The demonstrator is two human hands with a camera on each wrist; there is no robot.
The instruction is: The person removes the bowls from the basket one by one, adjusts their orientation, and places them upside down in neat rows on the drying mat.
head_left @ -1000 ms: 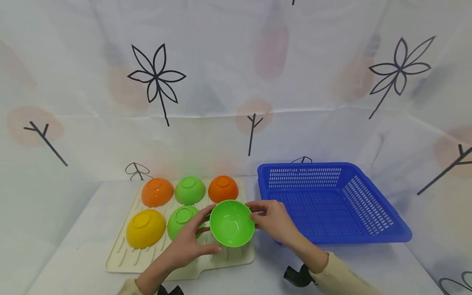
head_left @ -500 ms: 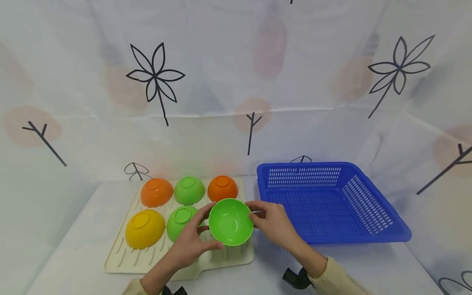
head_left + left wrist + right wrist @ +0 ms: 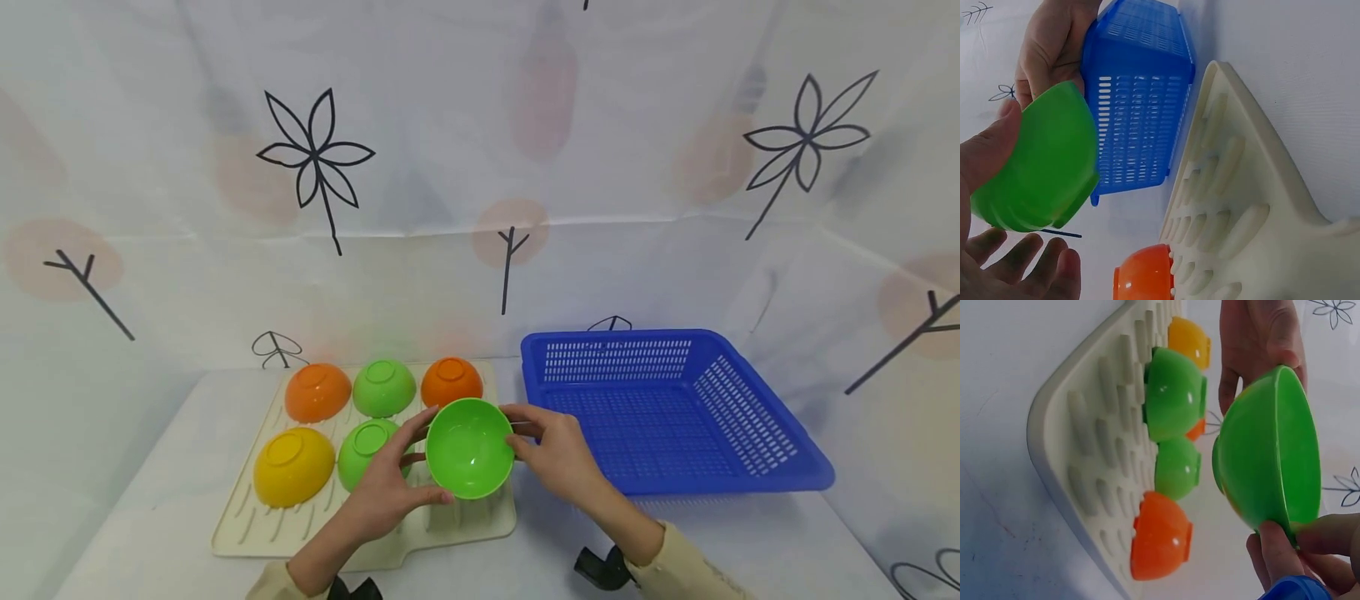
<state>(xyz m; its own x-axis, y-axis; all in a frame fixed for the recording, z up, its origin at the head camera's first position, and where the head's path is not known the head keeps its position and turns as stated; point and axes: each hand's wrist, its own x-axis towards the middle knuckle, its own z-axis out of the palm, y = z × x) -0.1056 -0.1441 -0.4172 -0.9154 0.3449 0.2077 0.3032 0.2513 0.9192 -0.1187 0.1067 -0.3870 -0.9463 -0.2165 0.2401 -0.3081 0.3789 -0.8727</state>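
Observation:
A bright green bowl (image 3: pixel 469 448) is held up over the right part of the cream drying mat (image 3: pixel 360 557), its hollow turned toward the head camera. My right hand (image 3: pixel 561 454) pinches its right rim between thumb and fingers, plainly seen in the right wrist view. My left hand (image 3: pixel 386 487) curves round the left side, thumb at the lower rim and fingers at the far side. On the mat, upside down, stand two orange bowls (image 3: pixel 318 392), two more green bowls (image 3: pixel 384 388) and a yellow bowl (image 3: pixel 294 467). The left forearm and hand partly cover the nearer green one.
A blue perforated plastic basket (image 3: pixel 750 485) stands right of the mat, close behind my right hand. A white cloth with plant drawings (image 3: pixel 420 283) hangs behind the table (image 3: pixel 142 492) and at both sides.
The green bowl has risen very slightly in the head view, with both hands keeping about the same hold. The other bowls and the basket stay in place.

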